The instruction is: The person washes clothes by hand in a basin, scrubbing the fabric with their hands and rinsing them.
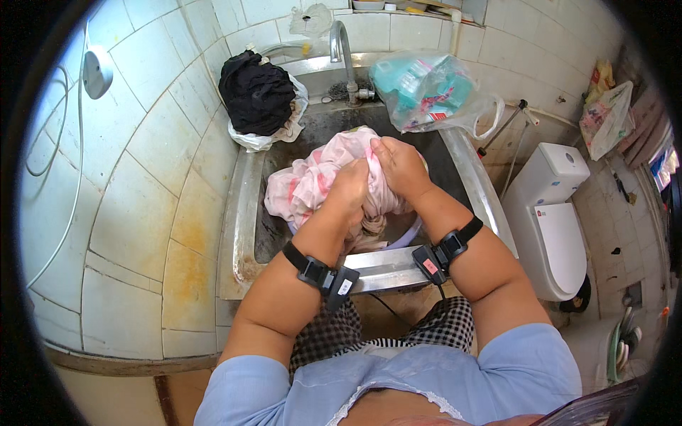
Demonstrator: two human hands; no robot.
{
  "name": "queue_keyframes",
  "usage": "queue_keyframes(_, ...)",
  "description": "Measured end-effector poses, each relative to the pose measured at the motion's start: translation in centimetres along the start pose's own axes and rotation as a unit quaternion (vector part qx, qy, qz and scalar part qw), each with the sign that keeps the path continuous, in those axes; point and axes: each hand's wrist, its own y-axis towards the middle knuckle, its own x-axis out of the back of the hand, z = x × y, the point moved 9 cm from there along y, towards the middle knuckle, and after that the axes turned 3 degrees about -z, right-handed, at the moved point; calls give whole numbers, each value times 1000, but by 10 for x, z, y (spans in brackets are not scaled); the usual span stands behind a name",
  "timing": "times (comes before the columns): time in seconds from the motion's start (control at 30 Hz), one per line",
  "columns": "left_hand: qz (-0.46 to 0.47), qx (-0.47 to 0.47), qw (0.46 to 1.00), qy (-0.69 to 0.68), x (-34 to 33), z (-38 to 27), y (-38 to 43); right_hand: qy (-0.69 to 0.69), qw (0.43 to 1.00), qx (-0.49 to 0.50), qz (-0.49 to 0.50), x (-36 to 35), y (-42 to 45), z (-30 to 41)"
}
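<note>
A bunched pink-and-white cloth [314,181] fills much of the stainless steel sink [463,165], lying over a light purple basin [407,238] whose rim shows beneath it. My left hand [350,189] is closed on folds of the cloth near its middle. Just to the right, my right hand [400,168] grips an upper fold between thumb and fingers. The two hands are close together, and part of the cloth hangs below them towards the sink's front edge. The left fingers are partly hidden.
Black cloth [256,93] sits in a white plastic bag at the sink's back left. A metal faucet [346,64] rises behind the cloth. A clear plastic bag [431,90] with turquoise packages rests on the back right corner. A white toilet [559,234] stands to the right.
</note>
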Motion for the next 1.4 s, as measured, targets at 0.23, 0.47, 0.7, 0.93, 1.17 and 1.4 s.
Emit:
queue_keyframes(0.23, 34, -26, 988, -148, 12, -10, 22, 107, 986, -42, -119, 26, 9, -45)
queue_keyframes(0.47, -122, -95, 949, -274, 75, -36, 34, 85, 981, -141, 99, -16, 1, -67)
queue_keyframes(0.7, -90, -116, 959, -242, 64, -40, 29, -2, 955, -113, 275, -58, -31, -44)
queue_keyframes(0.93, 0, -105, 981, -161, 35, -45, 23, -36, 980, -129, 147, -58, -9, -103)
queue_keyframes(1.17, -80, -176, 979, 66, 50, -46, 26, 194, 955, -221, 21, -33, 8, -127)
queue_keyframes(1.4, -100, -145, 789, 588, 42, -52, 7, 537, 794, -258, -123, 36, 12, -73)
